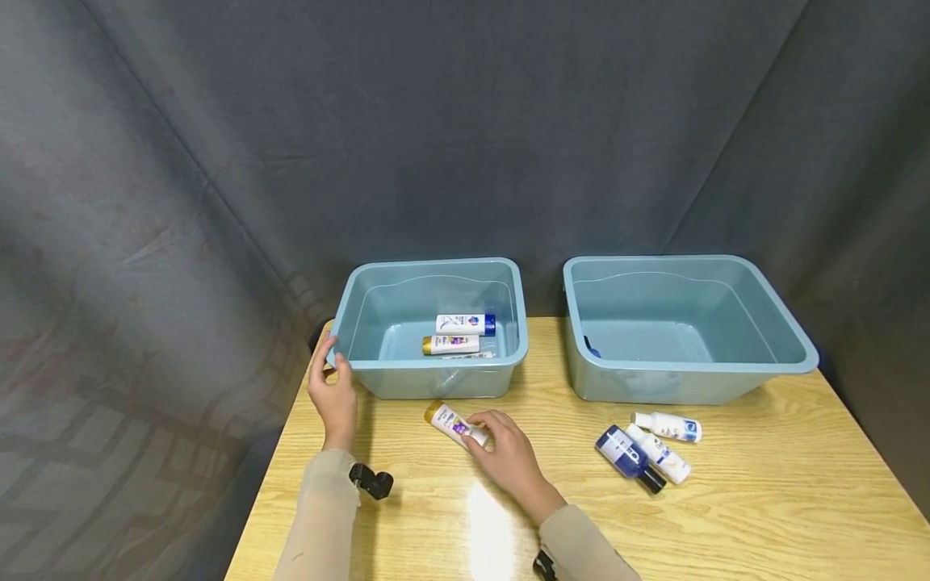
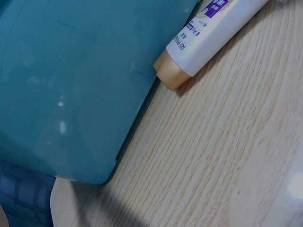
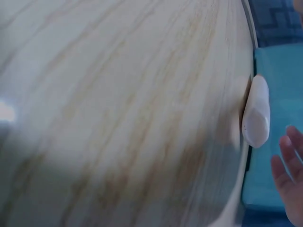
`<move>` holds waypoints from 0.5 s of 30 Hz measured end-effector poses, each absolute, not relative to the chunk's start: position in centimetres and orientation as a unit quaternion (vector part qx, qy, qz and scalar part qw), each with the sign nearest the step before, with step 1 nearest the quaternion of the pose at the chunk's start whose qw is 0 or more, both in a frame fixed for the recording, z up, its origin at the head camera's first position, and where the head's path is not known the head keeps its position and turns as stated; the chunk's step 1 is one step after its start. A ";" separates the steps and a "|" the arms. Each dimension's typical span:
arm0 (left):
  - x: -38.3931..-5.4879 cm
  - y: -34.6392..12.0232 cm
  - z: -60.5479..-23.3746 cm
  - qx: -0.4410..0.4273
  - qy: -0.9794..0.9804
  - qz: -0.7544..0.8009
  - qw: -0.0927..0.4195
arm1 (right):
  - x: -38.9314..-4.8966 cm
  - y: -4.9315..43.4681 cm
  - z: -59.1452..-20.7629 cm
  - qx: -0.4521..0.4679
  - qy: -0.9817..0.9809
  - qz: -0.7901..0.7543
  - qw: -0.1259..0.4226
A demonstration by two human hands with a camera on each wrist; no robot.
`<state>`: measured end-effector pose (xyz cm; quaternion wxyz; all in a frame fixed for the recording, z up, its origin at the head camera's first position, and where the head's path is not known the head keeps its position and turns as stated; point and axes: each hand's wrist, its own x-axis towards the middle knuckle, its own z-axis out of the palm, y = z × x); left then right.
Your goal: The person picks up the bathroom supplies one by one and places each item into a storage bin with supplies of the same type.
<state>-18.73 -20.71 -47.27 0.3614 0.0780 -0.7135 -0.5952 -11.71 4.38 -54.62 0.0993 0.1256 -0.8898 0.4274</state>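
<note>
A white tube with a gold cap point(image 1: 448, 420) lies on the table in front of the left blue bin point(image 1: 436, 379). My right hand point(image 1: 508, 456) is at the tube's white end, thumb on one side and fingers on the other. In the right wrist view the fingers point(image 3: 288, 153) look fairly straight, with a gap to the tube point(image 3: 257, 113). My left hand point(image 1: 337, 399) touches the bin's front left corner, thumb and fingers spread around it. Inside that bin lie a white bottle with a blue cap point(image 1: 465, 324) and another gold-capped tube point(image 1: 452, 344).
A second blue bin point(image 1: 654, 368) stands to the right, a dark blue item point(image 1: 592, 348) partly visible in it. In front of it lie a dark blue bottle point(image 1: 625, 452) and two white bottles point(image 1: 672, 426). A grey curtain point(image 1: 465, 145) hangs behind the wooden table point(image 1: 770, 484).
</note>
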 end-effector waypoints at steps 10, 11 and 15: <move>-18.8 -20.7 -47.4 0.070 -0.712 -0.591 0.372 | -12.3 4.4 -55.5 0.111 -0.901 0.411 0.077; -18.9 -20.7 -47.4 0.068 -0.712 -0.591 0.373 | -12.4 4.4 -55.6 0.110 -0.902 0.411 0.075; -18.9 -20.7 -47.4 0.070 -0.711 -0.591 0.374 | -12.6 4.4 -55.8 0.110 -0.904 0.407 0.066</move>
